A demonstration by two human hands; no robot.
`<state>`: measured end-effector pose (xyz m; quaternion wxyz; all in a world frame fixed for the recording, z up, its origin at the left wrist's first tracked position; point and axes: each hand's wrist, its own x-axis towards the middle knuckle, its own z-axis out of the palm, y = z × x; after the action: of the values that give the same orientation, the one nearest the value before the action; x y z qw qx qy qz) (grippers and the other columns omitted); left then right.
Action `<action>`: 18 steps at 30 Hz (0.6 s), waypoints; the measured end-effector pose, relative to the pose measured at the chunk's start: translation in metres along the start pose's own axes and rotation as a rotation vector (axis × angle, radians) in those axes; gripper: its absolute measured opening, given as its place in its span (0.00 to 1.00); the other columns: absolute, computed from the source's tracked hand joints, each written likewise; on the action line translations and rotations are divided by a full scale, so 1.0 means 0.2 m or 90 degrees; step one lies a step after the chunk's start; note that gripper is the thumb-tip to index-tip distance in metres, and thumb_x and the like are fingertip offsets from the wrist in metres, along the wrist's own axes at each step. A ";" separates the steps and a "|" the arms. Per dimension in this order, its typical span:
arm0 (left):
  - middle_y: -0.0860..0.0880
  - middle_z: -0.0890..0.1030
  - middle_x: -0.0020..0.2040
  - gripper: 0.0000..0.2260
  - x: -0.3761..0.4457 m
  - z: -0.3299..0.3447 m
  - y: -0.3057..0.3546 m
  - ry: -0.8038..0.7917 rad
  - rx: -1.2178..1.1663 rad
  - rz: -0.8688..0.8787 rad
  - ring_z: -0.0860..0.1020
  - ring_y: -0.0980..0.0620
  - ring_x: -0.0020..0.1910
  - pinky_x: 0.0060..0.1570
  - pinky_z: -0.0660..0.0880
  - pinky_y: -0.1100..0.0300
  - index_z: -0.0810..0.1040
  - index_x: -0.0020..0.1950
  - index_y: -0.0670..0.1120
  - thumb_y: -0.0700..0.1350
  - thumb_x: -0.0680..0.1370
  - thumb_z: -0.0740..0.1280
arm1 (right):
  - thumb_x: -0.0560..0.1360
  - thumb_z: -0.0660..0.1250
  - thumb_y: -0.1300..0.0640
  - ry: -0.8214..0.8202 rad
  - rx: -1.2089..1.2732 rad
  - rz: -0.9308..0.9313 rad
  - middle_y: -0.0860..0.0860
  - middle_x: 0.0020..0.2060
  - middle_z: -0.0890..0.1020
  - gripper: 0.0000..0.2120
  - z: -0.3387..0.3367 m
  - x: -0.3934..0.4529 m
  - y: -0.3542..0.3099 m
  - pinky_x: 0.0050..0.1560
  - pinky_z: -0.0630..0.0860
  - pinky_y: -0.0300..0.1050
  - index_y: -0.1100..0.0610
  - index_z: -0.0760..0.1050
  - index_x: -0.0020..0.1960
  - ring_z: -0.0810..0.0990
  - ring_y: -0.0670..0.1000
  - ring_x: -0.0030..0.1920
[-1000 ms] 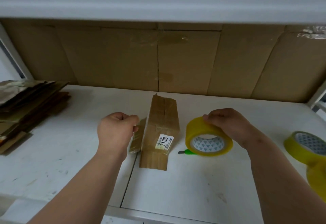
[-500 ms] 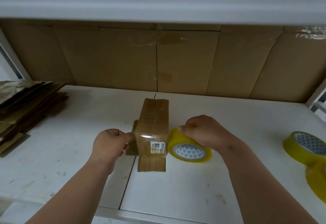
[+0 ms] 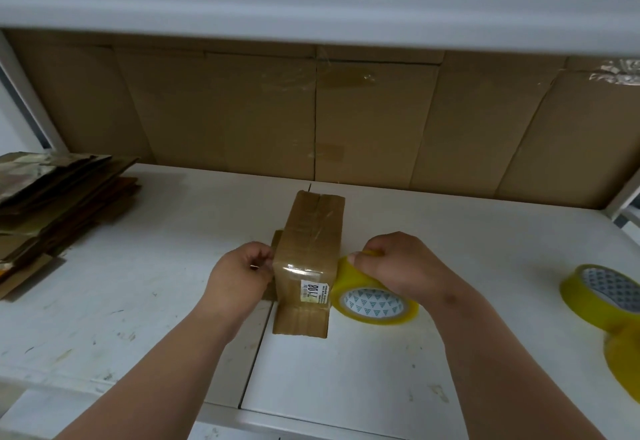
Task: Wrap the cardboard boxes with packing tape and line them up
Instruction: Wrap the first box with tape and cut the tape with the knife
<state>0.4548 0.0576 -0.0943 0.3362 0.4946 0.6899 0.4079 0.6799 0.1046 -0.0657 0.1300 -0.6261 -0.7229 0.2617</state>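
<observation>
Our left hand (image 3: 239, 277) pinches the tape end at the cardboard box (image 3: 308, 259), mid-table; our right hand (image 3: 398, 266) grips the tape roll (image 3: 374, 296) just right. We should keep the tape taut and level.

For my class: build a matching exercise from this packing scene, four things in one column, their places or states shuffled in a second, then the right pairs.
Things
1. brown cardboard box with white label
2. yellow tape roll in the right hand
3. stack of flattened brown cardboard
4. spare yellow tape rolls

Places
A. far right, untouched
B. far left of the white table
C. centre, between both hands
D. against the box's right side

Pairs: 1-C, 2-D, 3-B, 4-A
</observation>
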 end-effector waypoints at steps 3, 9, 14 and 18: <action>0.49 0.86 0.42 0.13 -0.03 0.00 0.03 -0.056 -0.101 -0.040 0.84 0.52 0.41 0.45 0.79 0.58 0.83 0.49 0.48 0.39 0.82 0.59 | 0.77 0.62 0.37 0.007 0.017 0.017 0.47 0.44 0.80 0.15 0.01 -0.01 0.01 0.40 0.74 0.41 0.47 0.78 0.50 0.79 0.47 0.44; 0.59 0.84 0.46 0.05 0.01 -0.02 -0.01 -0.086 0.106 0.089 0.83 0.59 0.43 0.43 0.75 0.67 0.82 0.51 0.59 0.54 0.79 0.67 | 0.78 0.61 0.39 0.023 0.030 0.024 0.45 0.49 0.79 0.16 0.02 -0.04 0.00 0.48 0.77 0.43 0.47 0.77 0.57 0.80 0.49 0.50; 0.57 0.79 0.48 0.06 0.06 0.01 -0.04 0.010 0.165 0.147 0.78 0.60 0.46 0.42 0.71 0.70 0.84 0.49 0.53 0.52 0.77 0.70 | 0.82 0.54 0.50 0.088 -0.155 -0.075 0.45 0.53 0.77 0.13 0.04 -0.08 -0.09 0.60 0.72 0.50 0.46 0.72 0.63 0.79 0.51 0.53; 0.60 0.81 0.44 0.09 0.05 0.04 -0.04 0.066 0.119 0.178 0.79 0.62 0.43 0.38 0.73 0.71 0.78 0.55 0.58 0.50 0.76 0.72 | 0.78 0.53 0.42 0.152 -0.285 -0.094 0.47 0.38 0.75 0.16 0.11 -0.09 -0.15 0.58 0.71 0.51 0.52 0.72 0.45 0.77 0.51 0.42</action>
<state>0.4555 0.0672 -0.1064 0.1925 0.5933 0.6658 0.4094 0.6465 0.0808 -0.0645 0.0916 -0.6113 -0.7860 0.0092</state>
